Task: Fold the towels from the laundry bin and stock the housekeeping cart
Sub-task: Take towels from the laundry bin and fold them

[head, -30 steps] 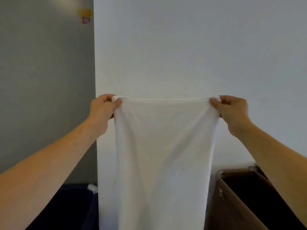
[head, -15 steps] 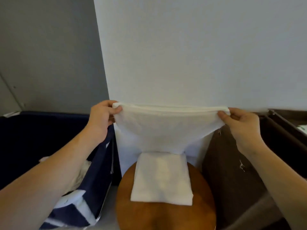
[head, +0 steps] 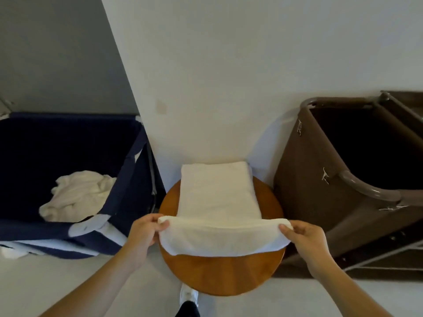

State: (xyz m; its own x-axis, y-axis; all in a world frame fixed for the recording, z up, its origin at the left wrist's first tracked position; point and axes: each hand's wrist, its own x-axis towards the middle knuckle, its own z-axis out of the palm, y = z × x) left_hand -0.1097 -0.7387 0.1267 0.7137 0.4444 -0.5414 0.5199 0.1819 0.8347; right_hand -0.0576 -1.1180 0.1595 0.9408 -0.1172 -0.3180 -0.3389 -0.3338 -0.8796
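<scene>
A white towel [head: 225, 236] hangs folded between my hands just above the round wooden stool [head: 219, 275]. My left hand [head: 144, 234] pinches its left corner and my right hand [head: 304, 239] pinches its right corner. Behind it, a folded white towel [head: 217, 193] lies flat on the stool. The navy laundry bin [head: 128, 170] stands at the left with a crumpled white towel [head: 77, 195] inside. The brown housekeeping cart [head: 320, 179] stands at the right, its bag dark inside.
A white wall [head: 229, 65] rises directly behind the stool, with a grey wall [head: 57, 53] at the left. My shoe [head: 188, 296] shows on the pale floor below the stool. The cart's metal frame [head: 377, 259] runs low at the right.
The towel was held stretched high in front of the wall; both hands have brought it down, folded, to just above the stool. My view has tilted down toward the stool, bin and cart.
</scene>
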